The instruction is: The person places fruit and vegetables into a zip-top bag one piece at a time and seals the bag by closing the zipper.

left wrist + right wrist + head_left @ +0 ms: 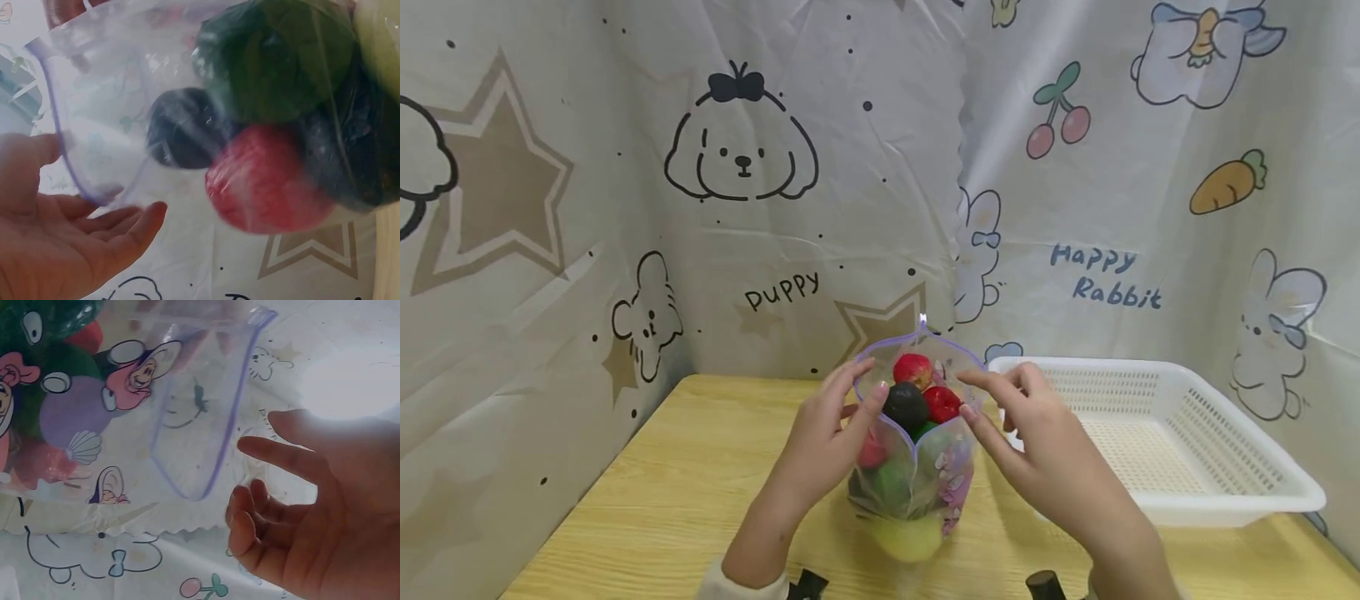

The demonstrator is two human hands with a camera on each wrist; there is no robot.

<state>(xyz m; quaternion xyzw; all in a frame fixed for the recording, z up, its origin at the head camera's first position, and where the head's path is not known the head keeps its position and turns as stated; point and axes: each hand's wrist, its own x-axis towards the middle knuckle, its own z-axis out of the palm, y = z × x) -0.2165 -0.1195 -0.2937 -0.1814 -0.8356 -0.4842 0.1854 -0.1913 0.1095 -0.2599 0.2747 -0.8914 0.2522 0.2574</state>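
A clear zip bag (958, 467) with a purple zip rim and cartoon prints stands upright on the table, its mouth spread wide. Inside are red round pieces like fruit (913, 369), a dark round piece (907, 405), green pieces (275, 59) and a yellow piece (907, 537) at the bottom. My left hand (827, 442) is at the bag's left rim, its fingertips touching the plastic and its fingers spread. On the other side my right hand (1041, 442) has its thumb and index finger near the right rim, the other fingers loosely bent; nothing is in its grasp.
A white plastic basket (1232, 504) with slotted walls stands on the right of the wooden table (700, 483), close behind my right hand. Printed curtain cloth (865, 208) surrounds the table at the back and sides.
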